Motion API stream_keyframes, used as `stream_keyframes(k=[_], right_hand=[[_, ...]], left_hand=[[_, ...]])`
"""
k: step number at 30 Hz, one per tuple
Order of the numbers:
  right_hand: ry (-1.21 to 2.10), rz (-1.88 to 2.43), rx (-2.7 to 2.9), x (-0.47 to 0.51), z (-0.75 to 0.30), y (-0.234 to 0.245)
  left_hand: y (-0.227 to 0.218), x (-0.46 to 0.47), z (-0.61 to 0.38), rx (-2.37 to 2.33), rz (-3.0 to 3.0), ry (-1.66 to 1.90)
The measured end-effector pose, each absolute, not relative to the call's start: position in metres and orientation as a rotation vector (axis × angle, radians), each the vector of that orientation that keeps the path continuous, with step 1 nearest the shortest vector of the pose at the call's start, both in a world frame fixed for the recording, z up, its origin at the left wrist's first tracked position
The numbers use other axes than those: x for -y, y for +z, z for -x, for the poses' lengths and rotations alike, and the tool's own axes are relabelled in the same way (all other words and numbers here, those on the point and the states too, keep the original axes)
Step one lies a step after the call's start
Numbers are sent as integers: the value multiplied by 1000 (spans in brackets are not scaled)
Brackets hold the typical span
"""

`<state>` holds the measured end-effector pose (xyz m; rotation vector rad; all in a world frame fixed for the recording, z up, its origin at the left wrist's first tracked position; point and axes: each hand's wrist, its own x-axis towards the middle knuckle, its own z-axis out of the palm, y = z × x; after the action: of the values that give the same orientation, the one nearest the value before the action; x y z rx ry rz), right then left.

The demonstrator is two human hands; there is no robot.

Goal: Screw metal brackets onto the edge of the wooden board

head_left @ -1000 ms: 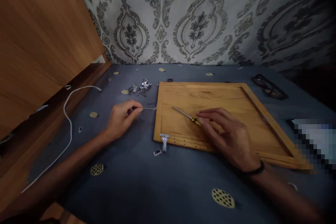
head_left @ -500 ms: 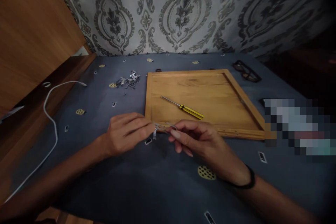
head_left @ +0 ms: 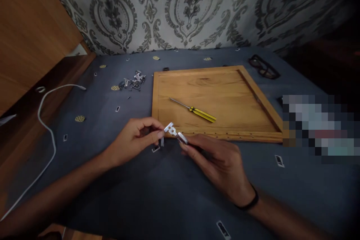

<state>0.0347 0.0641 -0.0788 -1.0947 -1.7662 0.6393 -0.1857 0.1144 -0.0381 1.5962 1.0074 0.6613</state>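
A small silver metal hinge (head_left: pixel 171 130) with holes in its plate is held up between my hands, over the near edge of a framed wooden panel (head_left: pixel 197 82). My left hand (head_left: pixel 137 137) pinches its left end between thumb and fingers. On the other side, my right hand (head_left: pixel 219 161) grips the rounded right end; the fingertips partly cover it. A yellow-handled screwdriver (head_left: pixel 203 114) lies on the panel, just beyond my hands. Small holes run along the panel's near frame edge.
Several metal fittings and screws (head_left: pixel 136 80) lie heaped left of the panel. Dark-framed glasses (head_left: pixel 263 66) rest at the back right, and a blurred-out object (head_left: pixel 317 127) is at the right. A white cable (head_left: pixel 53 135) runs along the left beside a wooden cabinet (head_left: pixel 33 37).
Both hands have turned the hinge, so its holed plate now faces up and shows clearly. My right hand's fingers have rolled over. The view has shifted slightly.
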Motion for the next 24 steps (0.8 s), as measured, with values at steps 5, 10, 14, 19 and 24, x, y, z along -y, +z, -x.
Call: stream_keyframes(k=[5,10,14,19,24], right_hand=[[578,1030,1826,-59,-32,-79],[617,1001,1810,-49,-23,-80],[944,1032,1678,-45,-16,-81],[1183,1076,1559,-46,-16,-80],[1480,1153,1327,-51,-18,-79]], left_hand=[[-39,-116,186,-1025,-1457,589],[-39,-119,193,-1024,-1436,526],[-36,-122,192,-1011,-1507,484],[-36,-126,187,-1019,-1559,443],[-39,-123,186,-1157,-1820,615]])
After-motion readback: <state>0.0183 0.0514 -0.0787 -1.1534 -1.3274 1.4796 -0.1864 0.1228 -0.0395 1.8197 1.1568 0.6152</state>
